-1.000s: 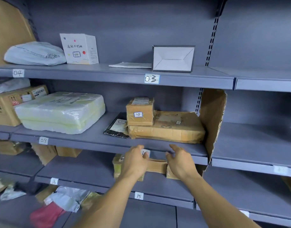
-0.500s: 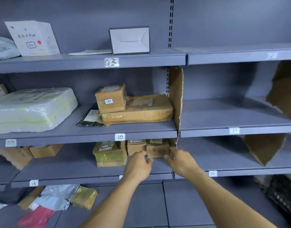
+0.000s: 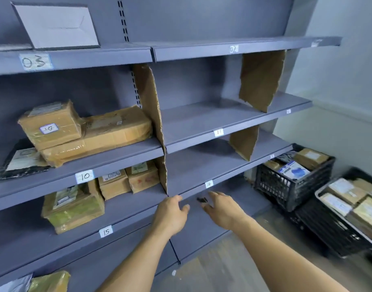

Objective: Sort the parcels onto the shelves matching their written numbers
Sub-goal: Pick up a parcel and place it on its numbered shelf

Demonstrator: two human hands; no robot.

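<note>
Just below the grey metal shelf edge tagged 14 (image 3: pixel 209 183), left hand (image 3: pixel 170 214) and right hand (image 3: pixel 222 209) hover empty, fingers loose. Brown taped cardboard parcels (image 3: pixel 128 180) sit on the grey shelf tagged 15 (image 3: pixel 122 226).

Grey metal shelving (image 3: pixel 202 121), pale wall (image 3: pixel 338 70), wood-grain floor (image 3: pixel 212 268).
</note>
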